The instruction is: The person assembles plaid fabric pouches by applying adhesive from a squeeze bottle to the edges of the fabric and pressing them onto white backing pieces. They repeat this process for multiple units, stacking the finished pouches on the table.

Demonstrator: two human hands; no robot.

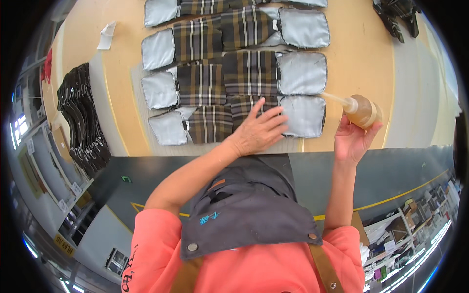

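Several plaid fabric pieces with pale grey end panels lie in overlapping rows across the table. My left hand (261, 128) rests with its fingers spread on the nearest plaid piece (210, 125), its fingertips beside that piece's right grey panel (304, 116). To the right, my right hand (355, 136) is wrapped around a squeeze bottle (364, 112) of amber liquid. The bottle is tilted, and its long clear nozzle (336, 98) points left toward the corner of the second row's grey panel (303, 73). Whether the tip touches the cloth I cannot tell.
A long stack of dark folded pieces (80, 117) lies at the table's left edge. A white paper scrap (106, 36) sits at the far left, dark items (398, 17) at the far right. The table's front edge (322, 150) runs just before my body.
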